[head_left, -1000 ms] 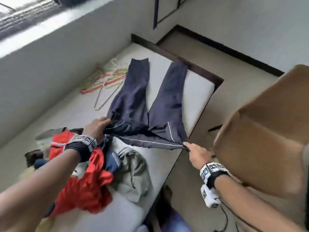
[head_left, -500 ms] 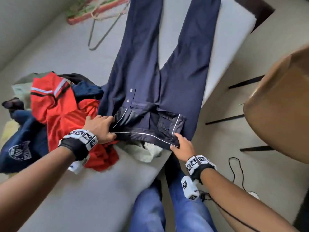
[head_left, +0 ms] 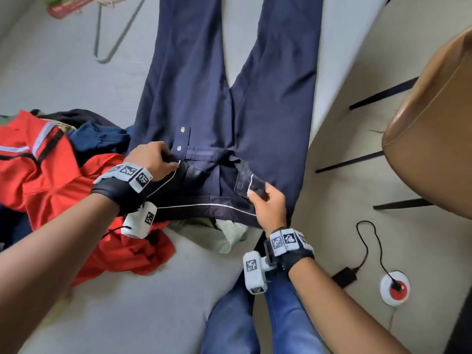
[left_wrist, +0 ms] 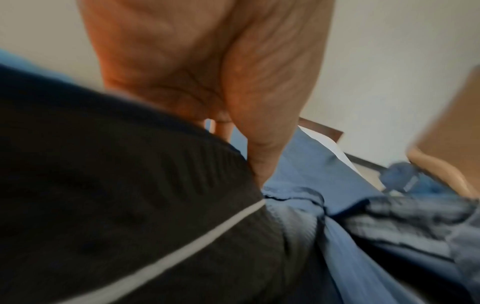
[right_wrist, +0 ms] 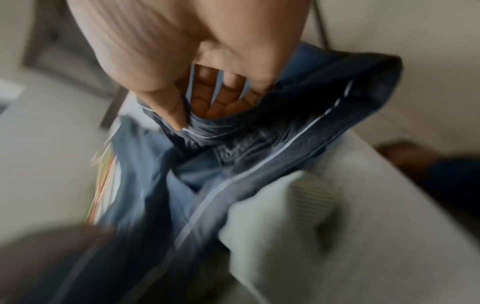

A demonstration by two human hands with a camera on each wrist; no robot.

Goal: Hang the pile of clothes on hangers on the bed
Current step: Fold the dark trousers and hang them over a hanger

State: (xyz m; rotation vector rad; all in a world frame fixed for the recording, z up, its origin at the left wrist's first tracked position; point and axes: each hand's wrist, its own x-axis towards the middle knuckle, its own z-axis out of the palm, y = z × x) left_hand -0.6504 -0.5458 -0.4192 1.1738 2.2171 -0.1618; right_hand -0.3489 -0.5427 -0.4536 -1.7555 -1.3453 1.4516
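1. Lying flat on the pale grey mattress of the bed [head_left: 76, 315] is a pair of navy blue trousers [head_left: 209, 98], legs spread away from the person and the waistband turned open to show its dark lining and white piping.
2. At the trousers' left waistband corner, the left hand [head_left: 150, 159] has its fingers curled round the fabric just below two metal snap buttons [head_left: 180, 139]; the left wrist view shows the thumb [left_wrist: 262, 144] pressed into the cloth.
3. At the trousers' right waistband corner, the right hand [head_left: 268, 203] pinches a fold of the lining between thumb and fingers; the right wrist view, though blurred, shows the thumb [right_wrist: 166, 107] on the piped edge.
4. Left of the trousers lies a heap of clothes, with a red garment with grey stripes [head_left: 51, 180] on top and a dark blue piece [head_left: 99, 139] beside it.
5. Under the trousers' waistband a pale green garment [head_left: 204, 233] sticks out.
6. Beyond the trousers' left leg lie a grey wire hanger [head_left: 112, 44] and a bundle of coloured hangers [head_left: 69, 6].
7. Right of the trousers, off the bed, stands a brown chair [head_left: 434, 123].
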